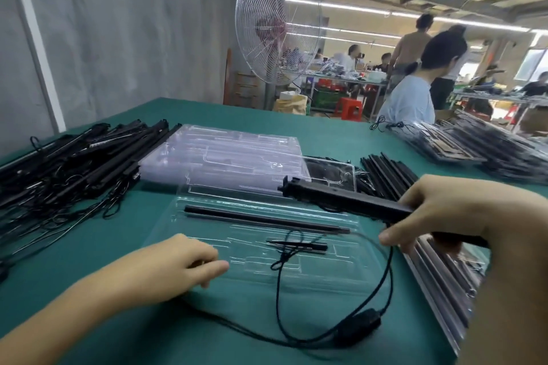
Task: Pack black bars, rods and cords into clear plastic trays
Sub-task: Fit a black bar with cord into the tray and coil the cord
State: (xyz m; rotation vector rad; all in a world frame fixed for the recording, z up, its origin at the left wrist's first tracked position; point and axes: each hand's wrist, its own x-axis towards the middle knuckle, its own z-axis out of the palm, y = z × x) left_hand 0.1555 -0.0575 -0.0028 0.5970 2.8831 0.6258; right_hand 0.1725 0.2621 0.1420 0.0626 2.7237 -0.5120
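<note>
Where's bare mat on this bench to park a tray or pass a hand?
Free: the far mat strip between the empty tray stack and the packed trays; a patch between the bar-and-cord pile and the open tray. Crowded: right side, with loose rods and the right hand holding a black bar; the cord crosses the near edge.

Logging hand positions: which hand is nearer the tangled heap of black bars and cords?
Left. The left hand is at the left edge of the tray, beside the heap; the right hand grips a bar across the tray.
</note>
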